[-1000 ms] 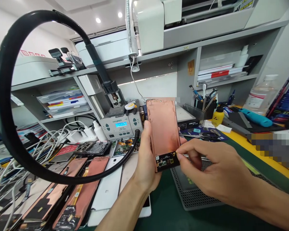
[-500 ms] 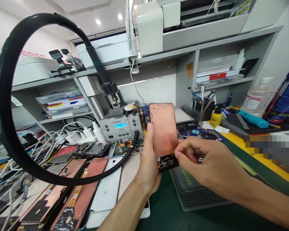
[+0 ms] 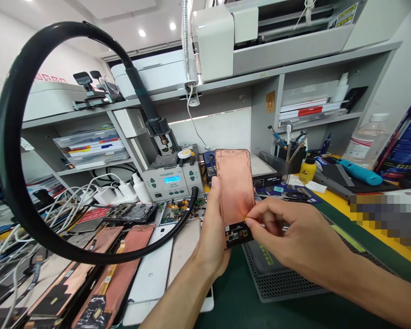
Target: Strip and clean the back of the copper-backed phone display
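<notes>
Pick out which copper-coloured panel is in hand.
The raised copper-coloured panel, held in the left hand, with the right hand at its black strip. The other copper-coloured panels lie in the row at left, touched by neither hand.

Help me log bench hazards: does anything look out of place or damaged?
The white cables at the left look untidy: they tangle in loops, and some trail over the phone parts. The copper-coloured panel in the left hand has a darkened patch near the right hand, possibly just a reflection; I can't confirm damage.
</notes>
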A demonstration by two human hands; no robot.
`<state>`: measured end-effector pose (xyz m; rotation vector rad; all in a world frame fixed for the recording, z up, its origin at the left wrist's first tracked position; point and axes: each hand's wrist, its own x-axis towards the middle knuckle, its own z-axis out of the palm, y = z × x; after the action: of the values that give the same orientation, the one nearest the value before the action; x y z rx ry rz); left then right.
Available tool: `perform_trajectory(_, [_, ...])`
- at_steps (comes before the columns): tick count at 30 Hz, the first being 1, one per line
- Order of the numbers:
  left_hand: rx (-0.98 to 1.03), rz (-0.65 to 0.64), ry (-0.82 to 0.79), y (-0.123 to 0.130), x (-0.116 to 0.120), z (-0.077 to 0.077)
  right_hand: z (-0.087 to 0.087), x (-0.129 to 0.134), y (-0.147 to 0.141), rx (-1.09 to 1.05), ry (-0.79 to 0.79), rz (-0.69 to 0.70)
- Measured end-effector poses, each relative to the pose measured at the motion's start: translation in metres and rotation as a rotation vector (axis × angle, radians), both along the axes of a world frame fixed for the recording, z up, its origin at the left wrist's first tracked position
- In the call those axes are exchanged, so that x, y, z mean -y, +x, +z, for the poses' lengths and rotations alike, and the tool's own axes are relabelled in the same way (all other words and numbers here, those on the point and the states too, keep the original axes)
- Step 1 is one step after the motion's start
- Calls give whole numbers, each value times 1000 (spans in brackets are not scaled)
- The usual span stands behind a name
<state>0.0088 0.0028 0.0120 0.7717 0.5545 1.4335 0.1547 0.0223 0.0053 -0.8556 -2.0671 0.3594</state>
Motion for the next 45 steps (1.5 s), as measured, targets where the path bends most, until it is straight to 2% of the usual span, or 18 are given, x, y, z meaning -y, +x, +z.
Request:
perform_trajectory(5, [7,30,-2,-1,-1,1,3,1,0,-7,-33,-5])
perform_trajectory(10, [13,87,-17,-3,-3,0,6,-1,1,-14,-151,-46])
perform_trajectory(18, [61,-14,-34,-6,-7,0,8,-2,-1,-67,-325,-70])
perform_trajectory(26, [63,-32,-73,-7,-3,-1,7,-2,3,-136,-436,-41])
perform_trajectory(45, [62,10,-41,-6,-3,0,9,-1,2,-46,-268,-74])
